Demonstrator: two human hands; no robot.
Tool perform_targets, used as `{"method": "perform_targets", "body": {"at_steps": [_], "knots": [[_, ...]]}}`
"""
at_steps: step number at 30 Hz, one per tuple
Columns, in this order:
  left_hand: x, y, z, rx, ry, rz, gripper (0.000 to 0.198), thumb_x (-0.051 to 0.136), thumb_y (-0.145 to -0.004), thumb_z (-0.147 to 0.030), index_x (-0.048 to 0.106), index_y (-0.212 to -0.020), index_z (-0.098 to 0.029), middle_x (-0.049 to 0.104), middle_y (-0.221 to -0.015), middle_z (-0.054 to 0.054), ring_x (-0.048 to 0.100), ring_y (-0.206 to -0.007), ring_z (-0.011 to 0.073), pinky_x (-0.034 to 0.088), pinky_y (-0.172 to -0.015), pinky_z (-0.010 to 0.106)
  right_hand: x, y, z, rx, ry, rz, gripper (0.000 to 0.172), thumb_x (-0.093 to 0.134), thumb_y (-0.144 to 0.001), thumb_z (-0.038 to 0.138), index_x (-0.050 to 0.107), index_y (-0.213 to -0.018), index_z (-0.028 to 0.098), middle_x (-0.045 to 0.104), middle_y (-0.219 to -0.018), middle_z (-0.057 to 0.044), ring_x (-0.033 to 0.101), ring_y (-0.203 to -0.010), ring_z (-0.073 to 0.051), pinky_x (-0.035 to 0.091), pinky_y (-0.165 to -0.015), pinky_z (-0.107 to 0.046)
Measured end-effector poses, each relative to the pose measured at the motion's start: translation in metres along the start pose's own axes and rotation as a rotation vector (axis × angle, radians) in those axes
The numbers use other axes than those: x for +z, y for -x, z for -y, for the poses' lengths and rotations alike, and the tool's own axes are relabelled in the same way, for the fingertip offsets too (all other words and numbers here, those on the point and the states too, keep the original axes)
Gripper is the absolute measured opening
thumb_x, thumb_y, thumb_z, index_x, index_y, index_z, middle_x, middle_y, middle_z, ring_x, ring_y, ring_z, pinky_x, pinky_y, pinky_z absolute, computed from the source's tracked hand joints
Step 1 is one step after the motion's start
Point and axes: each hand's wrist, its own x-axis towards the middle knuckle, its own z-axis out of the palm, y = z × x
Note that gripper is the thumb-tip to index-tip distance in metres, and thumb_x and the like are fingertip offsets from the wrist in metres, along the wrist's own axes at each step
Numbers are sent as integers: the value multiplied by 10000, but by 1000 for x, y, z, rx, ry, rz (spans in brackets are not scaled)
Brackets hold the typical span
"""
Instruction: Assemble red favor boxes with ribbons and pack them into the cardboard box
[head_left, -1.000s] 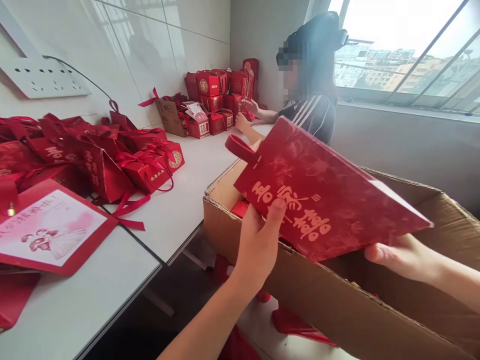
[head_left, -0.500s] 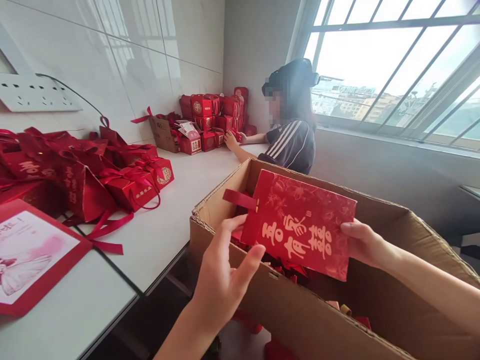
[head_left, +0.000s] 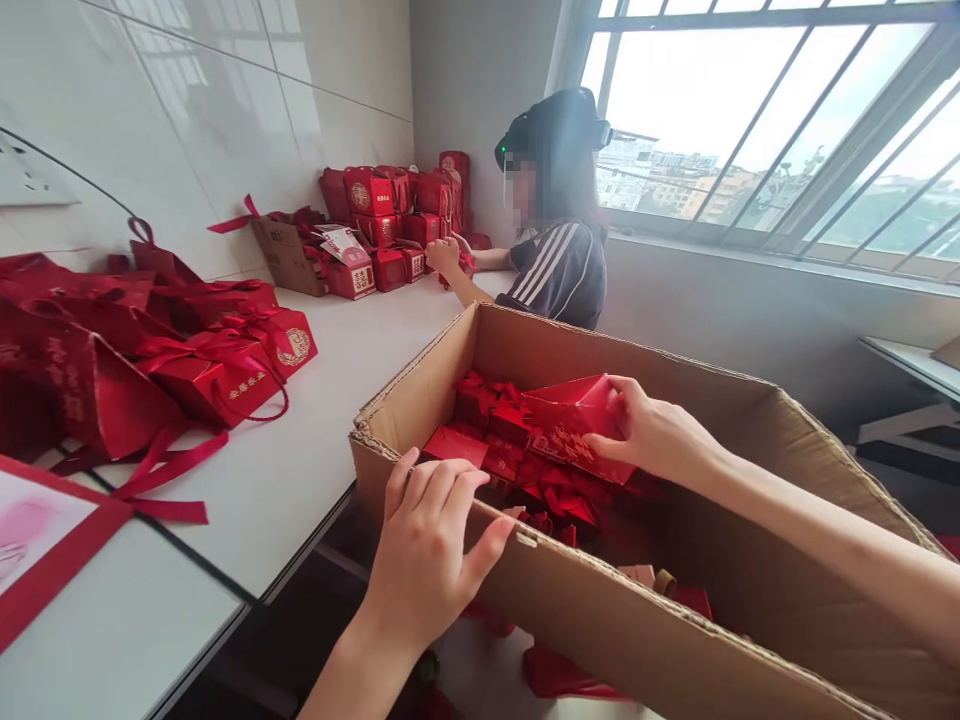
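Observation:
A large cardboard box (head_left: 600, 610) stands in front of me, with several red gift bags and small boxes inside. My right hand (head_left: 660, 435) reaches into it and grips a flat red gift bag (head_left: 574, 425) lying on top of the pile. My left hand (head_left: 431, 545) rests on the box's near rim, fingers curled over the edge and thumb stretched along the cardboard.
A white table (head_left: 337, 400) on the left holds red gift boxes with ribbons (head_left: 217, 365) and a red card (head_left: 45, 540). At its far end another person (head_left: 555, 250) works beside stacked red boxes (head_left: 390, 215). A window fills the right wall.
The red bag went from held up in both hands down into the box. My left hand let go of it and settled on the box rim.

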Motion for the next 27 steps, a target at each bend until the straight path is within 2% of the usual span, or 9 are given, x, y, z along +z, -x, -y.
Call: {"method": "perform_targets", "body": {"at_steps": [2, 4, 9, 14, 19, 22, 27], "knots": [[1, 0, 1, 13, -11, -3, 221, 469, -848, -329, 569, -999, -202, 623, -972, 47, 531, -945, 215, 222, -1034, 432, 6, 2, 4, -36, 212, -7, 734, 564, -659, 585, 402, -1223, 143, 674, -766, -68, 651, -683, -285, 476, -574, -352], [1, 0, 0, 14, -16, -2, 225, 465, -844, -326, 561, -1002, -198, 617, -975, 51, 524, -935, 218, 212, -1034, 434, 11, 4, 6, -75, 273, 62, 684, 549, -676, 585, 435, -1194, 154, 680, -807, -73, 653, -709, -277, 466, -572, -333], [9, 3, -4, -16, -42, -39, 239, 435, -840, -323, 544, -993, -175, 601, -962, 67, 502, -918, 229, 190, -1038, 454, 27, 14, 8, -156, 288, 240, 653, 536, -714, 521, 426, -1254, 170, 668, -991, -90, 637, -867, -284, 475, -659, -358], [16, 6, -5, -1, -63, -94, 278, 408, -841, -349, 527, -982, -141, 580, -935, 87, 470, -916, 243, 184, -1028, 471, 61, 26, 17, -257, 278, 372, 687, 547, -727, 466, 401, -1301, 117, 618, -1117, -145, 607, -962, -313, 477, -748, -397], [13, 7, -2, 27, -54, -77, 278, 426, -842, -382, 526, -946, -146, 580, -910, 67, 471, -913, 223, 161, -1054, 443, 97, 9, 32, -369, 291, 429, 674, 553, -744, 442, 401, -1294, 83, 605, -1114, -188, 611, -953, -333, 488, -717, -396], [13, 8, -2, 17, -64, -78, 281, 418, -847, -389, 524, -940, -145, 583, -899, 65, 479, -904, 222, 167, -1051, 450, 116, -6, 39, -402, 283, 427, 582, 591, -723, 412, 475, -1205, 106, 642, -1039, -175, 638, -898, -325, 499, -692, -381], [17, 10, -2, 22, -58, -98, 309, 376, -861, -417, 521, -962, -162, 589, -897, 59, 494, -913, 225, 209, -1036, 471, 130, -11, 51, -429, 211, 318, 181, 503, -801, 266, 564, -968, 231, 684, -909, -68, 674, -797, -235, 514, -653, -315]]}}
